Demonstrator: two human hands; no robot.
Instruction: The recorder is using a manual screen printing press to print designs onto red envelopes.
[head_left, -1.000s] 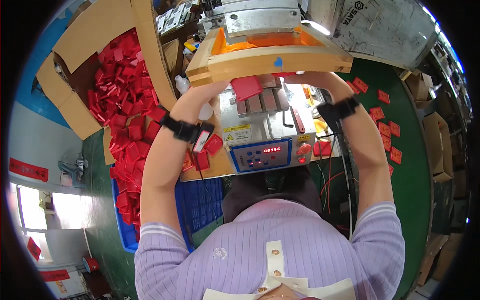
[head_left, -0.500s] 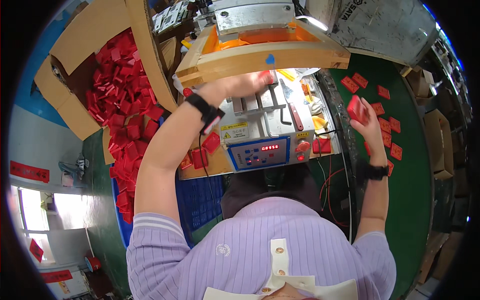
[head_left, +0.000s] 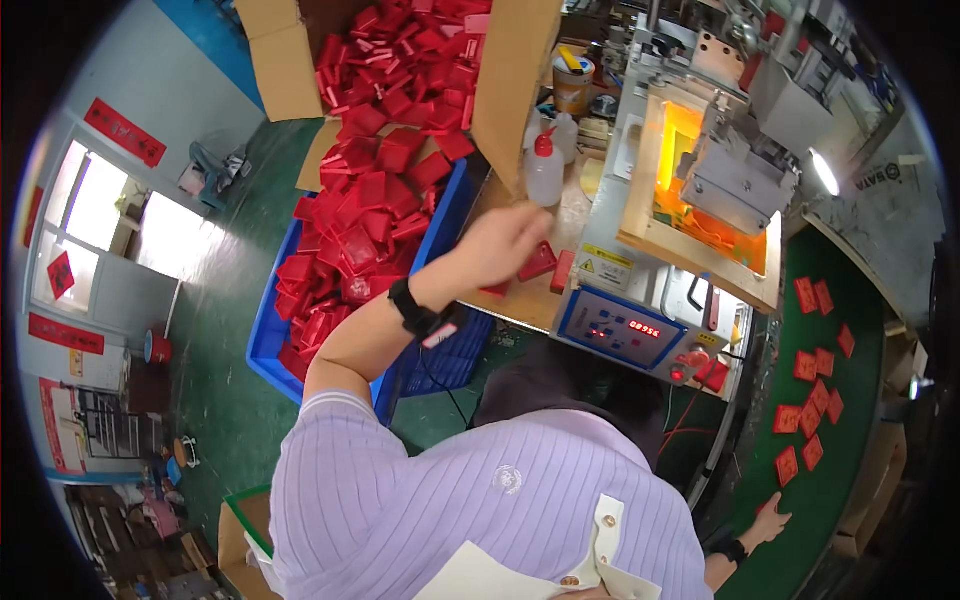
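Observation:
My left hand (head_left: 503, 245) hovers at the left end of the bench, beside several flat red plastic cases, the nearest a red case (head_left: 537, 262). Its fingers point toward the machine and nothing shows in them. At the lower right, my right hand (head_left: 768, 523) reaches over the green belt (head_left: 745, 455), fingers apart, with a sliver of red beside it that I cannot make out. Printed red cases (head_left: 787, 465) lie scattered farther along the belt. Right of my left hand stands a printing machine with a blue control panel (head_left: 622, 332) and a wooden screen frame (head_left: 640, 225) holding orange ink.
A blue crate (head_left: 262, 345) heaped with red cases stands at my left, below a cardboard box (head_left: 520, 70) of more cases. A white squeeze bottle (head_left: 545, 175) with a red cap stands behind my left hand. A lamp (head_left: 824, 172) shines beside the machine.
My view has turned left. My left hand has left the machine's fixture for the cases on the bench. My right hand has moved nearer along the belt and no longer holds up its red case.

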